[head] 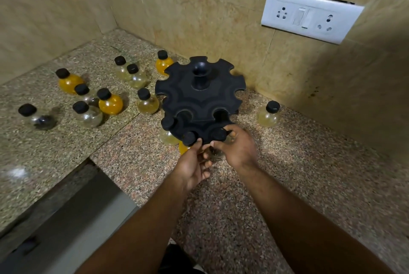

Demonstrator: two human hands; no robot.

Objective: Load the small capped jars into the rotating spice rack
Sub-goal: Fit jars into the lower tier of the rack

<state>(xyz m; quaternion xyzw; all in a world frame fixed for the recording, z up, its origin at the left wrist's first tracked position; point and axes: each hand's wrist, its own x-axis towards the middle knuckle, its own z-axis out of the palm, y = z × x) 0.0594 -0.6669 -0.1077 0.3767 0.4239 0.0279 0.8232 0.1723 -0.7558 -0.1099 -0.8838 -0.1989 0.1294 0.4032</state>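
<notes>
A black two-tier spice rack [200, 94] with notched edges stands on the granite counter near the wall corner. Three black-capped jars hang in its lower tier: a pale one [168, 135] at the left, an orange one [184, 146] in the middle, and a clear one [218, 150] at the right. My right hand [238, 147] is closed around that clear jar at its notch. My left hand [194, 167] sits just left of it, fingertips touching the orange jar's cap and the rack edge. Several loose round jars, such as an orange one [110, 103], stand to the left.
One pale jar [268, 115] stands alone right of the rack. Tiled walls close in behind and at the right, with a white socket plate [309, 15] on the wall. The counter [287, 185] drops away at a step edge [95, 163] at the lower left.
</notes>
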